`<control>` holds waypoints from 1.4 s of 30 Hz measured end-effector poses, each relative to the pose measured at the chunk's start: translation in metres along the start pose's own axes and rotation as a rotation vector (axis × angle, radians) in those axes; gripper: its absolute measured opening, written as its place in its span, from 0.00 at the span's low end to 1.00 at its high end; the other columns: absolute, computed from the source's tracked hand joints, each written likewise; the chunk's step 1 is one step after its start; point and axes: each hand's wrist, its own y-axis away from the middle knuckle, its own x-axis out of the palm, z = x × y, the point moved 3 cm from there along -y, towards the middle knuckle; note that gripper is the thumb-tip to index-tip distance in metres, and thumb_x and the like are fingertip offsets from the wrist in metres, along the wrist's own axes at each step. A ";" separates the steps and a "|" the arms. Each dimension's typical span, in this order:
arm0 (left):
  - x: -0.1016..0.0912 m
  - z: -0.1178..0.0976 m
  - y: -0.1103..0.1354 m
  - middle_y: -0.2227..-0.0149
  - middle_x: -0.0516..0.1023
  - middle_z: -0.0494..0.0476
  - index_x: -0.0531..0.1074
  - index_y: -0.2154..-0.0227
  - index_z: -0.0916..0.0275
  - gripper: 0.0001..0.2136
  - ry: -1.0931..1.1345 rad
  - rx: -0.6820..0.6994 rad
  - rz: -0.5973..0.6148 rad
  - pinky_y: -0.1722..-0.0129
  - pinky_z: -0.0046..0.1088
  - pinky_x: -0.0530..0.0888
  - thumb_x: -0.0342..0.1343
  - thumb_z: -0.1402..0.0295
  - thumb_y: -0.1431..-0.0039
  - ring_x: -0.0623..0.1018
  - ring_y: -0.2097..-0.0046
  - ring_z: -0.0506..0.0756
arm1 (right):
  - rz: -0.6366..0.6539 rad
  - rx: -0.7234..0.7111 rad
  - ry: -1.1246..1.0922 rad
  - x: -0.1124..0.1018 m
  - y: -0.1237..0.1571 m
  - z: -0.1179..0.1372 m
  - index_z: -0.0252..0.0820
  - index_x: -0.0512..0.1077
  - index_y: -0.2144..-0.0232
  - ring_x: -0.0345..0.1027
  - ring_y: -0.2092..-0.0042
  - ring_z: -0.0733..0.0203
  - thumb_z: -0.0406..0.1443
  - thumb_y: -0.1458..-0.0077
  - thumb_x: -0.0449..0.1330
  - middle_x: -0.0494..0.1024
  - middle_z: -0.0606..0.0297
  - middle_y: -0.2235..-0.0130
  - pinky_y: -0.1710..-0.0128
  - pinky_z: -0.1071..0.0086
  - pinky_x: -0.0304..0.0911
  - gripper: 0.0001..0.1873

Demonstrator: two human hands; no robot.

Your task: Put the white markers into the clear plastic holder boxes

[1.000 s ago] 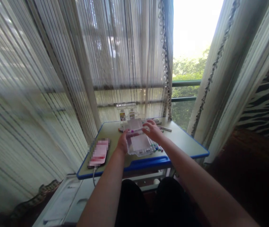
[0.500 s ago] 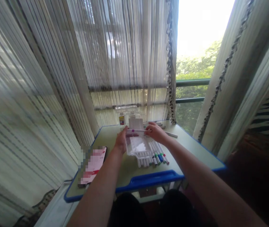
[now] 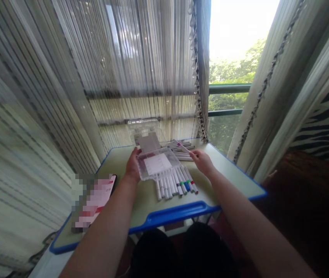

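Currently the right hand (image 3: 203, 162) pinches a marker (image 3: 183, 146) between fingertips, the left hand (image 3: 133, 165) gripping a clear case (image 3: 148, 177).

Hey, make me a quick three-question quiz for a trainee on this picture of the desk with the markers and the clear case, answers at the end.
1. Multiple choice: where does the phone lie?
A) To the right of the clear case
B) Inside the clear case
C) To the left of the clear case

2. True or false: the left hand holds the clear case.

3. Fill in: the right hand holds a marker with a ____ band.

Key:
1. C
2. True
3. purple
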 end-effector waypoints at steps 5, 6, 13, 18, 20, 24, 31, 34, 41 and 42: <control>0.000 0.001 0.005 0.62 0.84 0.65 0.73 0.52 0.64 0.18 0.023 -0.023 0.055 0.56 0.49 0.77 0.55 0.59 0.40 0.83 0.60 0.66 | 0.014 0.059 0.025 0.000 0.003 0.008 0.42 0.75 0.66 0.74 0.63 0.56 0.40 0.43 0.58 0.81 0.60 0.66 0.61 0.66 0.65 0.09; 0.001 0.002 0.007 0.61 0.83 0.65 0.73 0.52 0.65 0.18 0.020 -0.040 0.062 0.56 0.50 0.77 0.54 0.60 0.40 0.83 0.60 0.66 | 0.020 0.074 0.017 0.000 0.004 0.010 0.42 0.75 0.65 0.74 0.65 0.57 0.40 0.43 0.58 0.81 0.61 0.67 0.62 0.66 0.64 0.08; 0.009 0.010 0.017 0.63 0.84 0.66 0.74 0.50 0.65 0.19 -0.002 -0.110 0.067 0.55 0.53 0.77 0.51 0.61 0.38 0.83 0.58 0.69 | 0.178 0.126 0.022 -0.018 0.023 0.015 0.42 0.70 0.64 0.69 0.75 0.63 0.39 0.34 0.48 0.81 0.64 0.69 0.69 0.70 0.60 0.13; 0.012 0.013 0.016 0.64 0.84 0.65 0.75 0.52 0.64 0.17 0.010 -0.114 0.102 0.55 0.53 0.77 0.53 0.62 0.40 0.83 0.58 0.69 | 0.170 0.130 0.256 -0.038 0.062 0.000 0.42 0.72 0.67 0.73 0.65 0.57 0.39 0.33 0.47 0.81 0.59 0.67 0.65 0.67 0.59 0.17; 0.013 0.013 0.015 0.65 0.84 0.65 0.76 0.54 0.65 0.16 -0.004 -0.114 0.097 0.55 0.52 0.77 0.53 0.62 0.40 0.83 0.58 0.69 | 0.158 0.068 0.343 -0.039 0.072 -0.003 0.41 0.74 0.67 0.73 0.60 0.55 0.38 0.33 0.48 0.81 0.55 0.64 0.60 0.66 0.60 0.17; 0.015 0.013 0.017 0.65 0.84 0.65 0.76 0.56 0.67 0.15 -0.028 -0.084 0.092 0.55 0.52 0.77 0.52 0.62 0.39 0.83 0.59 0.67 | 0.197 -0.006 0.419 -0.036 0.079 0.002 0.40 0.77 0.68 0.72 0.57 0.54 0.38 0.35 0.52 0.81 0.53 0.62 0.56 0.66 0.60 0.16; 0.017 0.016 0.020 0.66 0.84 0.66 0.74 0.52 0.69 0.17 -0.077 -0.074 0.115 0.57 0.50 0.78 0.51 0.63 0.38 0.84 0.63 0.66 | 0.230 -0.004 0.383 -0.039 0.081 0.013 0.40 0.76 0.69 0.71 0.61 0.57 0.40 0.41 0.58 0.79 0.58 0.65 0.60 0.68 0.60 0.11; 0.020 0.019 0.021 0.66 0.83 0.67 0.72 0.49 0.70 0.19 -0.093 -0.091 0.135 0.58 0.49 0.78 0.50 0.63 0.37 0.84 0.64 0.66 | 0.231 -0.009 0.359 -0.038 0.081 0.011 0.40 0.76 0.69 0.70 0.62 0.57 0.42 0.41 0.57 0.78 0.59 0.67 0.60 0.67 0.60 0.12; 0.026 0.029 0.023 0.68 0.83 0.64 0.70 0.45 0.67 0.21 -0.164 -0.178 0.179 0.59 0.46 0.79 0.47 0.60 0.34 0.84 0.65 0.63 | 0.138 0.022 0.268 -0.036 0.078 0.004 0.38 0.75 0.61 0.70 0.60 0.55 0.45 0.37 0.54 0.78 0.58 0.64 0.58 0.66 0.61 0.17; 0.026 0.030 0.022 0.69 0.83 0.63 0.70 0.45 0.67 0.21 -0.177 -0.183 0.184 0.58 0.45 0.79 0.46 0.59 0.33 0.84 0.65 0.62 | 0.123 0.012 0.265 -0.036 0.077 0.004 0.38 0.75 0.60 0.70 0.59 0.55 0.45 0.37 0.54 0.78 0.57 0.63 0.57 0.65 0.62 0.17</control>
